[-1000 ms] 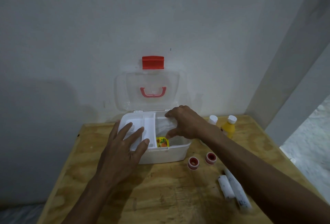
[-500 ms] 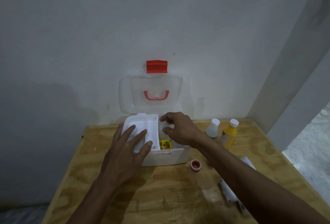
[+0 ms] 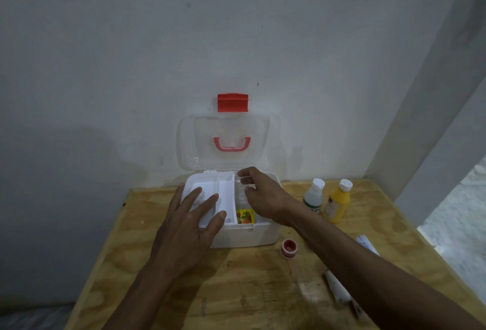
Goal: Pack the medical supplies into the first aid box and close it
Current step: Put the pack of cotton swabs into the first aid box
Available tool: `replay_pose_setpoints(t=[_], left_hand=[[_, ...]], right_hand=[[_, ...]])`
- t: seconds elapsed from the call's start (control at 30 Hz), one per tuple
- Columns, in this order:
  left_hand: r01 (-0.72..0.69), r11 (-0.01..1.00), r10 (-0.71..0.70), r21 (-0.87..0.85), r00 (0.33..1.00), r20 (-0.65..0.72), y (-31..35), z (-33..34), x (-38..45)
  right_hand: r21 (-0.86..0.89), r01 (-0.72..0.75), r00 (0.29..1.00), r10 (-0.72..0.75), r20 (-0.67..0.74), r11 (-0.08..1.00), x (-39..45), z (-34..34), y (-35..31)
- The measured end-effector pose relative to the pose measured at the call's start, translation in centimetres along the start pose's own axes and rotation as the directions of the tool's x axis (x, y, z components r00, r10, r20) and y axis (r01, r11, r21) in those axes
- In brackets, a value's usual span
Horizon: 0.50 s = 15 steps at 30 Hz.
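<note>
Here, risk of tipping the white inner tray or dislodging the upright clear lid through careless pressing. Left hand: open, flat on tray, steadying first aid box at table's far edge. Right hand: fingers loosely curled over right compartment, contents indistinct; bottles and rolls unpacked, right of box.
</note>
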<state>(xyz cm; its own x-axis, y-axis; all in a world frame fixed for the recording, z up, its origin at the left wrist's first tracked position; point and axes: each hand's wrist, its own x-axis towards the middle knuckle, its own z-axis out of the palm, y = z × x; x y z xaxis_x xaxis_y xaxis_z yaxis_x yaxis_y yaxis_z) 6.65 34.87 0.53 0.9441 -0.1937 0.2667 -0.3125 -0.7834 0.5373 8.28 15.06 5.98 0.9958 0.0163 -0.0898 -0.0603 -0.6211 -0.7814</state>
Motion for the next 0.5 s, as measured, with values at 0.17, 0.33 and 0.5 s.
replay_pose_setpoints(t=[0.17, 0.33, 0.5], left_hand=[[0.0, 1.0, 0.0, 0.004, 1.0, 0.001, -0.07, 0.04, 0.0], [-0.002, 1.0, 0.002, 0.009, 1.0, 0.009, 0.0, 0.01, 0.03], [-0.006, 1.0, 0.006, 0.005, 1.0, 0.007, -0.07, 0.09, -0.02]], right_hand=[[-0.086, 0.095, 0.993, -0.089, 0.075, 0.992, -0.51, 0.45, -0.59], [-0.042, 0.134, 0.98, -0.127, 0.151, 0.99, -0.32, 0.34, -0.54], [-0.135, 0.187, 0.978, -0.171, 0.118, 0.973, -0.03, 0.8, -0.57]])
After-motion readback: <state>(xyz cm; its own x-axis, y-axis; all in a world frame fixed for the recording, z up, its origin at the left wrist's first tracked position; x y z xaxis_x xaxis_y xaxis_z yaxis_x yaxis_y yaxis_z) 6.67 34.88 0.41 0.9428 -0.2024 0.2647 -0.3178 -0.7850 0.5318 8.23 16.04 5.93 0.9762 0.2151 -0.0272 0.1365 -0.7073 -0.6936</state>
